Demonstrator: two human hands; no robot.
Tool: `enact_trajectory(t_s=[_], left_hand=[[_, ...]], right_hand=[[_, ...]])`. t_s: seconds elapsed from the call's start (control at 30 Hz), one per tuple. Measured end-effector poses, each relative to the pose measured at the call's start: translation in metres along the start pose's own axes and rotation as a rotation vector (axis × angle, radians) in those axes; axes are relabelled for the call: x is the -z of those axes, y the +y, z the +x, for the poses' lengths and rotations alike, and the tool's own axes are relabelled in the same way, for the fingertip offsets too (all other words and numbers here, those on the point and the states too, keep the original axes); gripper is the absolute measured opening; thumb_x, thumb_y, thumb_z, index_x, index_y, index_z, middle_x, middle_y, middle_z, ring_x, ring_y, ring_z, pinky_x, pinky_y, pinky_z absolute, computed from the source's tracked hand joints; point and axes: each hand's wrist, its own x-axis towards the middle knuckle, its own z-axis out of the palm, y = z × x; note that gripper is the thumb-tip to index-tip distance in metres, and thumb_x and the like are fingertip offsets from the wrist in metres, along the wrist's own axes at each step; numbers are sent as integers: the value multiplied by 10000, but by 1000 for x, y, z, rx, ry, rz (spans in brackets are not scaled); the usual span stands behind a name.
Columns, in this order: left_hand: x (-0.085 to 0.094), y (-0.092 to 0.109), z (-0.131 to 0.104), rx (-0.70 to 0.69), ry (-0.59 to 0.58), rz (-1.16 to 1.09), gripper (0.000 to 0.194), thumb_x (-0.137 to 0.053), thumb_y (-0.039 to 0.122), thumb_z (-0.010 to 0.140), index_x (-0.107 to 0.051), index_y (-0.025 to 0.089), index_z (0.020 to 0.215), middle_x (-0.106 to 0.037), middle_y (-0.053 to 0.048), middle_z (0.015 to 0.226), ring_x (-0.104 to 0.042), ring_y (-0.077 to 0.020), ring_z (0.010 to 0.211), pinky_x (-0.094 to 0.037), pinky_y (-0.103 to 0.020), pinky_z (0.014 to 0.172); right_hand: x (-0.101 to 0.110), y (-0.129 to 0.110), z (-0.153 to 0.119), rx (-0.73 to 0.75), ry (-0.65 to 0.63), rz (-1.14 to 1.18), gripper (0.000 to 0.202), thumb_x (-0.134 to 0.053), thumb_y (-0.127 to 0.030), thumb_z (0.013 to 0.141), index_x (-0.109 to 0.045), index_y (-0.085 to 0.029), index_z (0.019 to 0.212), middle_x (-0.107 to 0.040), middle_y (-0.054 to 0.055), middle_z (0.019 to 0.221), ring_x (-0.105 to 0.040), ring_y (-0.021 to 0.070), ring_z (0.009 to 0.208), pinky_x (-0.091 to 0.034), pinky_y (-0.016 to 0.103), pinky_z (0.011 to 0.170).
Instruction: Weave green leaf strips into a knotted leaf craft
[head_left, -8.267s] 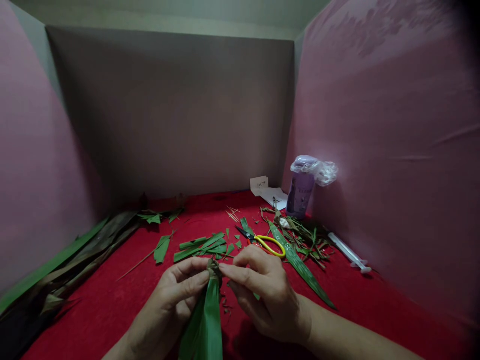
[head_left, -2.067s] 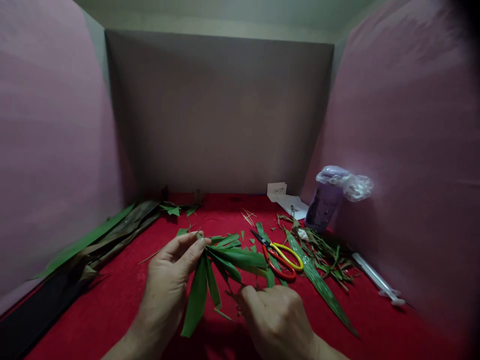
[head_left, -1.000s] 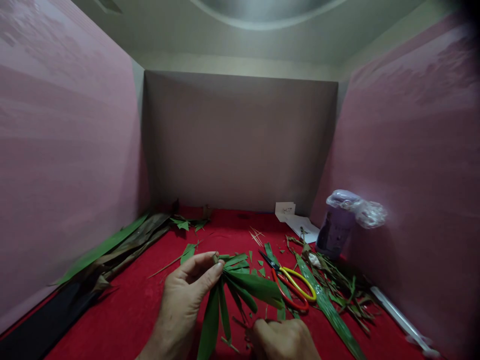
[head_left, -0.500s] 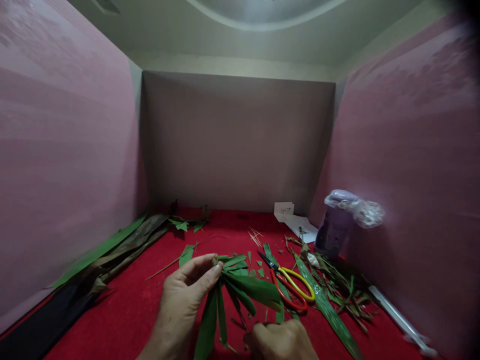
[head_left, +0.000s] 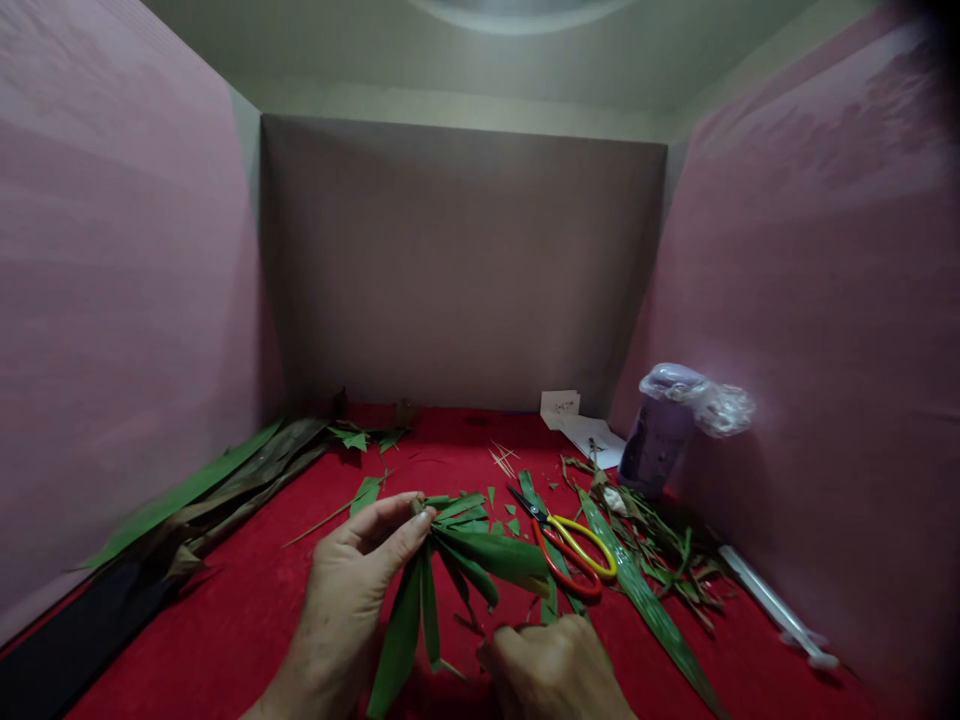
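Between thumb and fingers, my left hand (head_left: 352, 580) pinches the gathered end of a bunch of green leaves (head_left: 491, 557). The long blades fan out to the right and downward from that pinch. My right hand (head_left: 555, 665) is low in the view, just right of the hanging blades, with its fingers curled closed. Whatever those fingers hold, if anything, is hidden. Scissors (head_left: 570, 545) with one red and one yellow handle lie beyond my right hand on the red cloth (head_left: 262, 620), their dark blades pointing away to the left.
Long leaves (head_left: 225, 490) lie along the left wall near a black strip (head_left: 90, 630). Toothpicks (head_left: 502, 458) and leaf scraps are scattered mid-cloth. On the right are dry stems (head_left: 667, 560), a long green leaf (head_left: 637, 590), a syringe-like tube (head_left: 776, 605), white papers (head_left: 589, 438) and a purple container (head_left: 656, 440).
The whole view has shifted slightly, with everything appearing a little further left and higher. My left hand keeps its pinch on the leaf bunch, and my right hand stays curled nearby.
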Motion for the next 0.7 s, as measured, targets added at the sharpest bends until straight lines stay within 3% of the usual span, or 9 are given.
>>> enact_trajectory(t_s=[0.13, 0.3, 0.53, 0.7], left_hand=[[1, 1, 3, -25, 21, -3, 284, -822, 171, 559, -717, 147, 822, -747, -23, 769, -688, -135, 689, -550, -164, 622], [-1, 3, 6, -31, 43, -8, 213, -763, 100, 623, -710, 137, 826, -737, -30, 775, -688, -124, 653, -559, -156, 599], [-5, 7, 5, 74, 42, -110, 184, -599, -27, 735, -683, 120, 807, -722, -37, 690, -696, -129, 581, -577, -172, 538], [-6, 9, 10, 224, 61, -125, 234, -504, -71, 788, -666, 96, 758, -716, -43, 615, -658, -105, 436, -551, -142, 439]], right_hand=[[16, -6, 9, -96, -211, 62, 117, -523, -155, 652, -547, -167, 538, -574, 19, 389, -502, 118, 309, -88, 291, 436], [30, -8, 14, -236, -314, 132, 228, -512, -209, 807, -593, -176, 596, -649, 34, 522, -591, 144, 447, -187, 284, 474], [31, -9, 17, -421, -272, 296, 216, -553, -388, 841, -649, -194, 831, -678, 47, 699, -622, 184, 619, -335, 263, 561], [36, -8, 21, -474, -215, 449, 282, -567, -458, 826, -644, -188, 833, -615, 24, 676, -548, 157, 590, -342, 263, 563]])
